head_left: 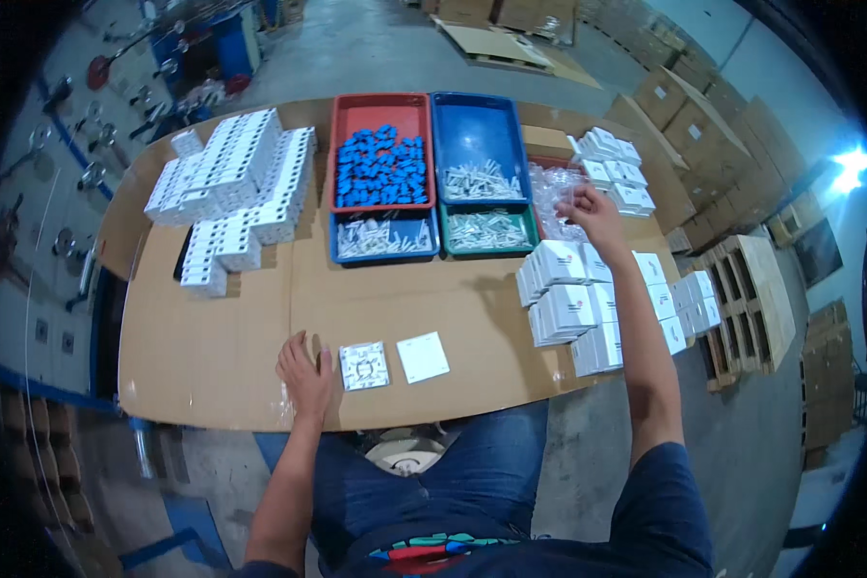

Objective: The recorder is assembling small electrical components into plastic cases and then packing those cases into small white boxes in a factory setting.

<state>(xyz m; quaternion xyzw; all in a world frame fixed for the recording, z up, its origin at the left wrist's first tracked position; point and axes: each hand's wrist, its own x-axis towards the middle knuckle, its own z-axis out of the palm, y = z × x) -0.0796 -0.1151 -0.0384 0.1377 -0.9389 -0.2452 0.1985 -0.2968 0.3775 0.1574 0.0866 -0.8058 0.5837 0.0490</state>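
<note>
L hand (303, 371) flat on cardboard-covered table (212, 356), fingers spread, grasping nothing. Just beside it: square white switch module (364, 365), back side up, then plain white cover plate (423, 356). Both rigid moulded plastic, smooth, prob. light; pinch at opposite edges, avoid glossy face. Farther back: red tray (380, 106) w/ blue parts, blue tray (480, 120) w/ white pins. R hand (588, 212) extended over clear poly bags (554, 193), fingers part-curled; grip on bag cannot be told. Bags soft, slippery, likely crinkly. White cartons (564, 289) stacked near R forearm.
</note>
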